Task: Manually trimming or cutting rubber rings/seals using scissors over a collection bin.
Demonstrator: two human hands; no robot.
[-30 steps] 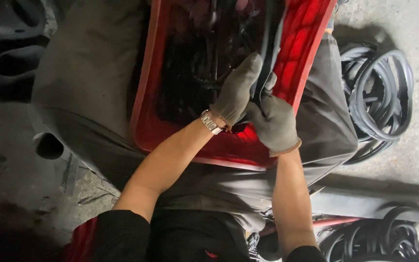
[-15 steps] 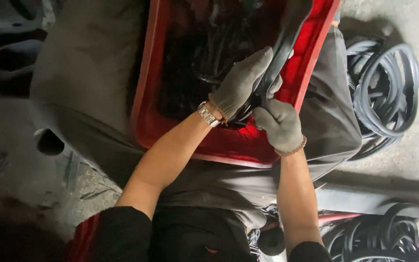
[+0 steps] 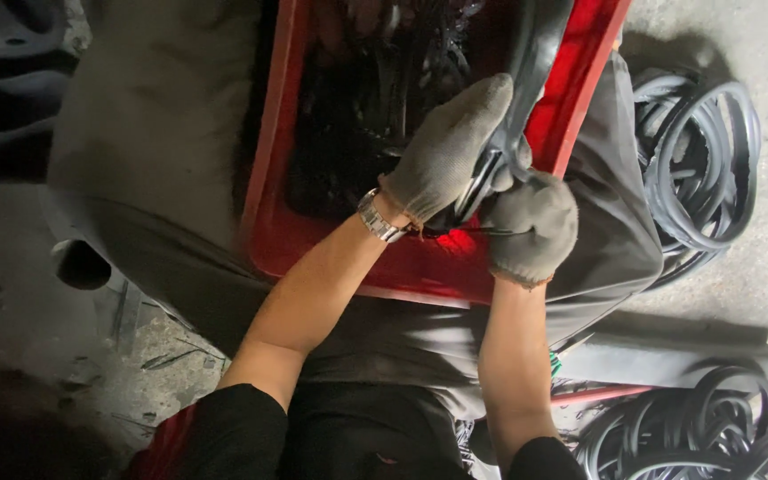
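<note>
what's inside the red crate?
The red crate holds a dark tangle of black rubber scraps, too dim to tell piece by piece. The gloved left hand and right hand, gripping a black rubber strip, cover the near right part.

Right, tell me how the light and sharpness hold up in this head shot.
Head view: the gloved left hand and right hand are lit and fairly sharp; the red crate glows bright near the hands, while its black contents sink into shadow; the lower left floor is dark and soft; the rubber rings at right lie in even daylight.
</note>
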